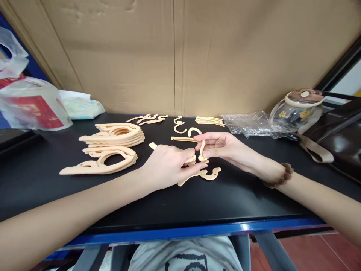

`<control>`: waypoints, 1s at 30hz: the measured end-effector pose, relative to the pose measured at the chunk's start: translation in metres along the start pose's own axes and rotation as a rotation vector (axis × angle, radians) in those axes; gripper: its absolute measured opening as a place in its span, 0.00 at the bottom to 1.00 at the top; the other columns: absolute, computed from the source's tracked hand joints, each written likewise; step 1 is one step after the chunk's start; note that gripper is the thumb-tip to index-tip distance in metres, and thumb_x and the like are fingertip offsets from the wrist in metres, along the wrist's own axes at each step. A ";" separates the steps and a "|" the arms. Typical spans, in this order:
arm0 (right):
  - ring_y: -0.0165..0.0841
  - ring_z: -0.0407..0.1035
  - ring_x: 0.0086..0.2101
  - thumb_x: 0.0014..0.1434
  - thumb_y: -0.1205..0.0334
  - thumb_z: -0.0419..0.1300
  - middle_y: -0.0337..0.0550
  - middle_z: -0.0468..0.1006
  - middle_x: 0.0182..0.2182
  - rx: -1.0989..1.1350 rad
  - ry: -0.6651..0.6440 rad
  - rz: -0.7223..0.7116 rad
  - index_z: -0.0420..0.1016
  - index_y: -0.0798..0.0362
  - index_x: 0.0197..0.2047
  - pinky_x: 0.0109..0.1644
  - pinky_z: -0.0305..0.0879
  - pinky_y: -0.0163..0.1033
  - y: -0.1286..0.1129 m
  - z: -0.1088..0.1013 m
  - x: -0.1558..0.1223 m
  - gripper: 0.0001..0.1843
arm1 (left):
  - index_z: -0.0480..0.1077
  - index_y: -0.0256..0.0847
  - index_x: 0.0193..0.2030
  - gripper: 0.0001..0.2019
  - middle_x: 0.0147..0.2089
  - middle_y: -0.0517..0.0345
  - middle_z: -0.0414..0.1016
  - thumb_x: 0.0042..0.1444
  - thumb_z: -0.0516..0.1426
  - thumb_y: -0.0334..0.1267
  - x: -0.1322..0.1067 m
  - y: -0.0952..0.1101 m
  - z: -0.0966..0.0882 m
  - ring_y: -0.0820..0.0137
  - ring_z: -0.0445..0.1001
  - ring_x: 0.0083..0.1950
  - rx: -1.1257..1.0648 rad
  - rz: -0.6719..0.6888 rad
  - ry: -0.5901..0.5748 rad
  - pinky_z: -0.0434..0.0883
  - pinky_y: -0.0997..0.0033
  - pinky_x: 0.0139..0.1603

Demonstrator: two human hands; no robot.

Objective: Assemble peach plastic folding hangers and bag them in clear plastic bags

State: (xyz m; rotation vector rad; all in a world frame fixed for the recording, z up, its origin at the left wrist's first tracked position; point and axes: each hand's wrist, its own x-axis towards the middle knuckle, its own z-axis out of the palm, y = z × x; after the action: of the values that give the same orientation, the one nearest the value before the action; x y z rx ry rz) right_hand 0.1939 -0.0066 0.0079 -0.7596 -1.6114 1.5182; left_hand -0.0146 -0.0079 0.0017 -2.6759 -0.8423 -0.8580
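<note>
My right hand [225, 148] pinches a cream plastic hanger hook [202, 148] between thumb and fingers, with its curved end up. Just left of it, my left hand [172, 163] is closed round small cream plastic hanger parts [191, 161], mostly hidden by the fingers. The lower end of the hook meets or nearly meets these parts. A holed strip end [152, 145] shows beyond my left knuckles. Behind the hands is a straight cream bar [182, 139]. Below them, another hook [211, 175] and a thin arm piece [187, 180] lie on the black table [175, 210].
Stacked hanger arms [120, 158] lie at left. Along the back are thin strips [149, 119], loose hooks [179, 124], a pile of bars [210, 121] and clear plastic wrapping [248, 123]. A clear bottle [296, 109] and dark bag [338, 131] stand right; a plastic bag [34, 105] and tissue pack [81, 105] left.
</note>
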 end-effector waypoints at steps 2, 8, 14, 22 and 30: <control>0.25 0.74 0.34 0.50 0.70 0.68 0.35 0.79 0.36 0.025 -0.013 0.001 0.78 0.48 0.46 0.41 0.70 0.33 0.000 0.001 0.000 0.19 | 0.62 0.38 0.20 0.23 0.15 0.66 0.62 0.62 0.52 0.51 0.000 -0.001 0.000 0.78 0.58 0.15 -0.030 0.034 0.003 0.46 0.76 0.20; 0.24 0.74 0.32 0.50 0.71 0.68 0.34 0.78 0.34 0.059 -0.013 0.024 0.77 0.49 0.45 0.36 0.71 0.31 -0.001 0.002 0.000 0.18 | 0.61 0.38 0.22 0.21 0.16 0.67 0.63 0.61 0.54 0.49 0.001 -0.001 0.000 0.78 0.61 0.16 -0.064 0.111 0.029 0.49 0.77 0.20; 0.25 0.73 0.33 0.50 0.70 0.68 0.34 0.77 0.34 0.063 -0.012 0.022 0.77 0.49 0.45 0.37 0.70 0.30 0.001 0.002 0.001 0.17 | 0.66 0.38 0.26 0.18 0.17 0.67 0.66 0.61 0.54 0.49 0.001 -0.003 0.004 0.77 0.64 0.17 -0.024 0.121 0.044 0.50 0.76 0.19; 0.25 0.72 0.32 0.51 0.68 0.68 0.36 0.78 0.32 0.018 -0.062 0.103 0.77 0.51 0.49 0.37 0.68 0.31 0.006 0.003 0.001 0.21 | 0.69 0.38 0.29 0.18 0.17 0.64 0.70 0.62 0.54 0.50 0.001 -0.001 0.006 0.75 0.68 0.18 0.101 0.177 0.072 0.54 0.74 0.20; 0.27 0.73 0.33 0.50 0.66 0.69 0.36 0.78 0.32 -0.038 -0.060 0.080 0.77 0.49 0.50 0.41 0.69 0.34 0.005 0.006 -0.001 0.22 | 0.67 0.38 0.27 0.16 0.16 0.66 0.69 0.61 0.54 0.46 0.000 0.002 0.007 0.75 0.67 0.16 0.163 0.296 0.191 0.56 0.73 0.18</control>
State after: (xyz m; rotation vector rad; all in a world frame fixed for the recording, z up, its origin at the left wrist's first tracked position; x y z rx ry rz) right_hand 0.1888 -0.0104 0.0029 -0.8151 -1.6757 1.5848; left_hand -0.0103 -0.0069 -0.0038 -2.4461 -0.4376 -0.9088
